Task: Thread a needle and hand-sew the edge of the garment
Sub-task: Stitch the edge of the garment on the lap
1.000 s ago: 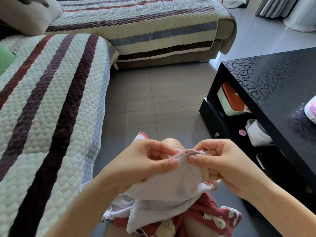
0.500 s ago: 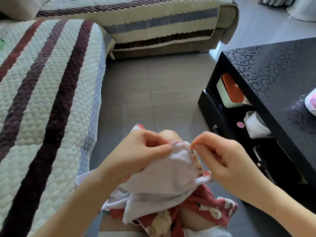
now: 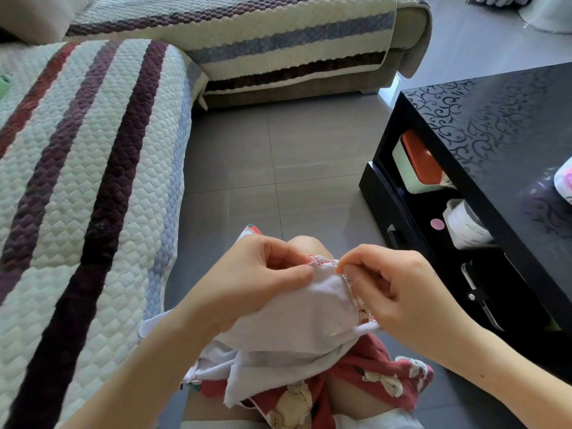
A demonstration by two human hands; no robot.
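Floor (image 3: pixel 278 150) under pinching hands (image 3: pixel 257 274) (image 3: pixel 399 283): garment (image 3: pixel 309 314), needle (image 3: pixel 328 264)

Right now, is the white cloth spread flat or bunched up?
Bunched up. The white garment hangs in crumpled folds, its stitched edge pinched by the left hand.

A glossy black coffee table (image 3: pixel 495 125) with a scroll pattern is standing on grey floor tiles (image 3: pixel 278 156). On the open shelf under its top, a pale box with an orange lid (image 3: pixel 418 162) is sitting near a white roll (image 3: pixel 467 224), with a small pink disc (image 3: pixel 437 224) lying just beside the roll. To the left of the table, a sofa is wearing a quilted striped cover (image 3: pixel 93 150).
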